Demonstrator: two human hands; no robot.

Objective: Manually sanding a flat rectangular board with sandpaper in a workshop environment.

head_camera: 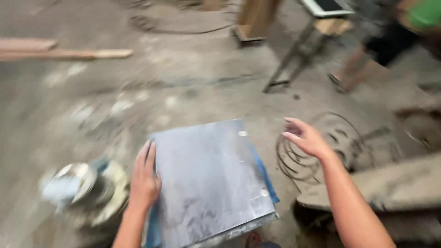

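Concrete floor (183,92), dusty. Grey metal sheet (211,179) lies at centre; left hand (144,179) at its nine o'clock edge, fingers together, flat. Right hand (305,138) at two o'clock, fingers loosely spread, clear of it.

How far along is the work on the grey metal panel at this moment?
Early, by the look of it. Done: the grey metal panel lies flat on the concrete floor. In hand: the left hand presses its left edge; the right hand hangs open, apart from it, above wire coils. The panel shows no cuts or marks; blur hides detail.
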